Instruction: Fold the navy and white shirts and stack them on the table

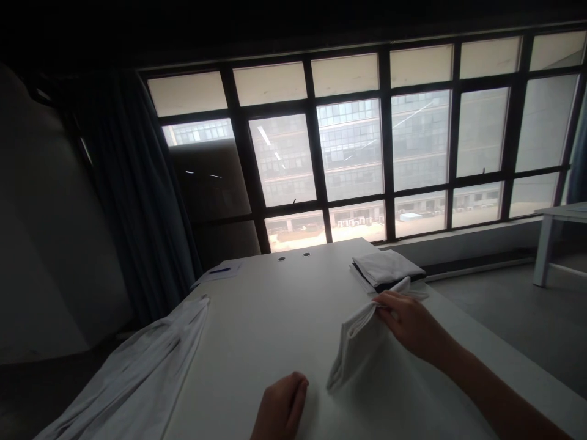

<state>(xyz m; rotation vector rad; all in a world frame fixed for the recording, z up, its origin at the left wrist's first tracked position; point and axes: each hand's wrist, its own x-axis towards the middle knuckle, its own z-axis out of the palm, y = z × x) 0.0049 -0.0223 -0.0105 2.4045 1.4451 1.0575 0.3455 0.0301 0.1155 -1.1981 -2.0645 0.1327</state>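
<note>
My right hand [406,321] pinches the upper edge of a folded white cloth [355,348] and holds it up off the white table [247,330]. The cloth's folded layers hang down and left from my fingers, and part of it shows behind the hand. Just left of the cloth, low in the view, is my left hand [282,403], its fingers curled in, with nothing seen in them. Beyond my right hand lies a stack of folded cloths [389,267], white on top with a dark layer beneath.
Rumpled white fabric [151,360] drapes over the table's left edge. Paper [233,267] with a blue pen [219,270] lies at the far left corner. Two round cable holes are near the far edge. A dark curtain [132,201], windows and another table [545,244] stand around.
</note>
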